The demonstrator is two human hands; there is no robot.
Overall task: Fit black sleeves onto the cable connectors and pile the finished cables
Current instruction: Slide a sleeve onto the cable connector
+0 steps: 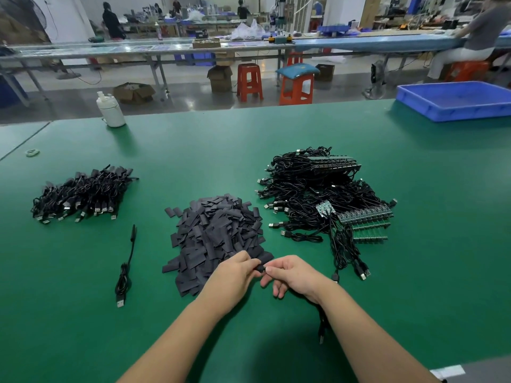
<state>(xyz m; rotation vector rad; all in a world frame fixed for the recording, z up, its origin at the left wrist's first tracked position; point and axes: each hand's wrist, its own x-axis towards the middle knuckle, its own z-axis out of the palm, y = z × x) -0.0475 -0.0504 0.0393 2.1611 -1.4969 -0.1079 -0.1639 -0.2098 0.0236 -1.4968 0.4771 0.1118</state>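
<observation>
Black sleeve [260, 268] sits pinched between left hand [235, 275] and right hand [293, 275], just before the sleeve heap [218, 236].

Bare green mat [193, 161] lies between sleeve heap [215, 233], finished pile [80, 194] and cable tangle [323, 194]

Both forearms enter from 6 o'clock, converging centre. Left hand [235, 275] and right hand [293, 275] meet fingertip to fingertip, fingers curled, pinching a small black piece.
</observation>
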